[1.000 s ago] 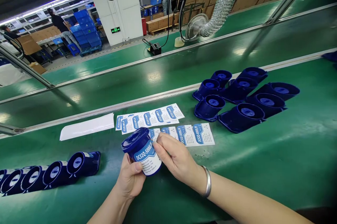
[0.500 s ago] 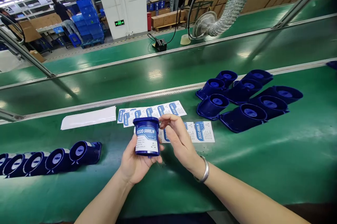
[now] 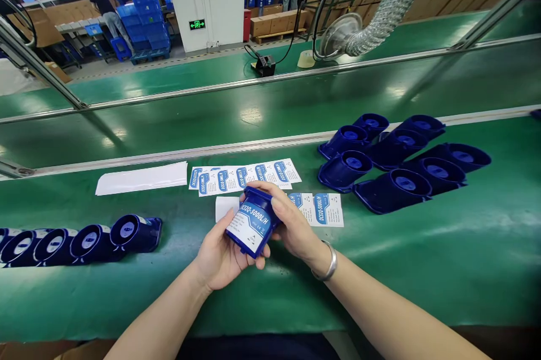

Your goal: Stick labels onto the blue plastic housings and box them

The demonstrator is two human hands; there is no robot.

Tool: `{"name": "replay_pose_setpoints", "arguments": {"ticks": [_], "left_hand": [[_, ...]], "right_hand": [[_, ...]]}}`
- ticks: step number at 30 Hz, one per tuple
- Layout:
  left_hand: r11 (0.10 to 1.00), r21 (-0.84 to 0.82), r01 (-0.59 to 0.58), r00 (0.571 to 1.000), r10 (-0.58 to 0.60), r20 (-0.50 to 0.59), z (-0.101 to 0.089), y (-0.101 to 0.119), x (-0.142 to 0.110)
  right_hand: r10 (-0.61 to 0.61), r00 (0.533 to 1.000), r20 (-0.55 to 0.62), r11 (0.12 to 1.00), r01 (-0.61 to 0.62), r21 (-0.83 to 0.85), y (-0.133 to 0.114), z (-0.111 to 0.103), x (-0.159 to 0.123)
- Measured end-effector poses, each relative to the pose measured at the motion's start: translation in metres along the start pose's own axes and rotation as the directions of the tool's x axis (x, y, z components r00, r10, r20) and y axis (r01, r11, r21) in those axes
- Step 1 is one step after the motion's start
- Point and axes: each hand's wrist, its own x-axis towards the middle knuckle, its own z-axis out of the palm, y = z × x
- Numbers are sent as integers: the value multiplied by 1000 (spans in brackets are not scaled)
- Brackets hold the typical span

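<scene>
A dark blue plastic housing (image 3: 253,222) with a white and blue label marked DCS2Q-5000L/H is tilted between my hands above the bench. My left hand (image 3: 222,253) cups it from the left and below, its thumb on the label's lower left edge. From the right, my right hand (image 3: 291,222) grips the flanged end, fingers over the top and thumb on the side. Just behind the housing lie a label sheet (image 3: 327,209), partly hidden by my right hand, and further sheets of labels (image 3: 249,177).
Several labelled blue housings (image 3: 91,240) lie in a row at left. More blue housings (image 3: 406,180) stand grouped at right. A white paper strip (image 3: 141,178) lies at back left. Beyond a metal rail (image 3: 211,89) are a foil duct (image 3: 393,5) and co-workers (image 3: 103,2).
My right hand has closed onto the housing, where before it was apart at the right. The housing has turned from upright to tilted. The camera view has shifted slightly.
</scene>
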Motion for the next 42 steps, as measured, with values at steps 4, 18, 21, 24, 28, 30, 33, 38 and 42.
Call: {"name": "replay_pose_setpoints", "arguments": {"ticks": [4,18,21,24,28,30,33,38,42], "left_hand": [[993,98,-62,982,78,-170,4,2,2],[805,570,-166,949,287,-129,1,0,-5],[663,736,-140,932,339,-128,-2,-4,-5],[482,870,-104,887,441,-139,-3,-10,-3],[499,859,-113,896,426,-129,-1,-10,-4],[659,734,-167,931,351,-103,1,-6,-6],[875,446,-189,956,267,-119,2,3,-5],[976,159,-151,931,194,-310,-5,10,1],[987,108,-118,953,143,-267,-4,10,0]], "right_hand": [[-12,994,-107,995,2,-97,2,3,-2],[-51,969,-240,964,-15,-266,4,8,-7],[-37,961,-273,967,-34,-253,3,8,-5],[-26,953,-302,973,-46,-227,2,6,-2],[-24,963,-267,975,-37,-220,4,2,-1],[-64,972,-226,971,9,-239,5,-1,-3],[-208,973,-97,921,161,-354,7,-5,-8],[-544,805,236,609,572,-550,3,-2,-12],[-644,700,309,479,684,-551,2,0,-8]]}}
